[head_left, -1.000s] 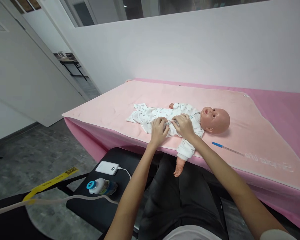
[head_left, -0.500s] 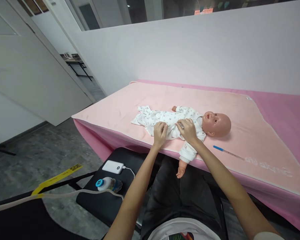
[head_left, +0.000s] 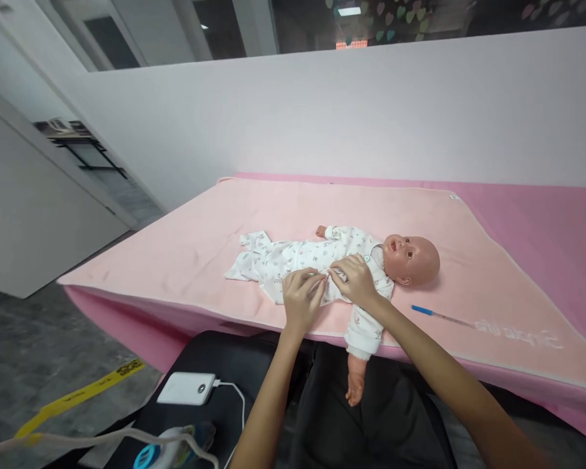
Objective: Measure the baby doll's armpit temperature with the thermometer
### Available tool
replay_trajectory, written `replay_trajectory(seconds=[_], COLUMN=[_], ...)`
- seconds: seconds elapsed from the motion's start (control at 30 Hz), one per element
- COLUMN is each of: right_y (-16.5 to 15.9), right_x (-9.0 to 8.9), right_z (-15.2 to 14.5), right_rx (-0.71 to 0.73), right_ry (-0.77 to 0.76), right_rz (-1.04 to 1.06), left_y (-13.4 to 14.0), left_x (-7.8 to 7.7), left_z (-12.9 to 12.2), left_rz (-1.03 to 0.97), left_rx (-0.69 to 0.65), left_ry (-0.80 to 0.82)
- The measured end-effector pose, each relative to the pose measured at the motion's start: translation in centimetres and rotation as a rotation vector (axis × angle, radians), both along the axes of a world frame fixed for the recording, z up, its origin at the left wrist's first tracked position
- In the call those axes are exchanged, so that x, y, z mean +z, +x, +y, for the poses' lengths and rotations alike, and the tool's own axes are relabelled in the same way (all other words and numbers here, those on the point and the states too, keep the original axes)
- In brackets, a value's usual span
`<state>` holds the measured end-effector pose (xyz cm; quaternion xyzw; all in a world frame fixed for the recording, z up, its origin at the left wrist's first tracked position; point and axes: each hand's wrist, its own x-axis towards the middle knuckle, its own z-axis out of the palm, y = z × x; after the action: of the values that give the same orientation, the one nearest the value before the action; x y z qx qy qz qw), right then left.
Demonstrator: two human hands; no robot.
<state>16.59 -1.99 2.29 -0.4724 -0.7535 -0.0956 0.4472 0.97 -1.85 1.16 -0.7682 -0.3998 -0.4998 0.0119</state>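
Note:
A baby doll (head_left: 410, 259) lies on its back on a pale pink towel (head_left: 185, 241), its head to the right. It wears a white printed romper (head_left: 278, 255) with round snaps down the front. My left hand (head_left: 303, 294) and my right hand (head_left: 355, 279) meet at the doll's middle, both pinching the romper's front edge. The fingertips almost touch, and the fabric between them is bunched and partly hidden. One doll arm hangs over the table's near edge, below my right wrist.
Right of my right forearm lies a blue-handled thin stick (head_left: 422, 310). On a black chair at the lower left are a white power bank (head_left: 186, 388) with a cable and a bottle with a blue cap (head_left: 146, 457). A white wall (head_left: 371, 111) stands behind the table.
The view has shifted, so the chair items appear lower. My hands have come closer together on the romper front, and my left fingers now reach toward my right fingertips.

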Motion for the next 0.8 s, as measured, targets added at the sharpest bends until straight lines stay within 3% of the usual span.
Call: replay_trajectory(seconds=[0.2, 0.67, 0.8], right_y=[-0.4, -0.2, -0.2], right_x=[-0.1, 0.0, 0.0], right_z=[0.1, 0.1, 0.1], right_rx=[0.009, 0.010, -0.009], right_ry=[0.009, 0.013, 0.045], right_rz=[0.033, 0.027, 0.014], left_y=[-1.2, -0.6, 0.2], left_x=[-0.1, 0.1, 0.4], left_z=[0.7, 0.8, -2.3], left_rz=[-0.102, -0.047, -0.124], left_rx=[-0.066, 0.011, 0.142], left_ry=[-0.238, -0.231, -0.209])
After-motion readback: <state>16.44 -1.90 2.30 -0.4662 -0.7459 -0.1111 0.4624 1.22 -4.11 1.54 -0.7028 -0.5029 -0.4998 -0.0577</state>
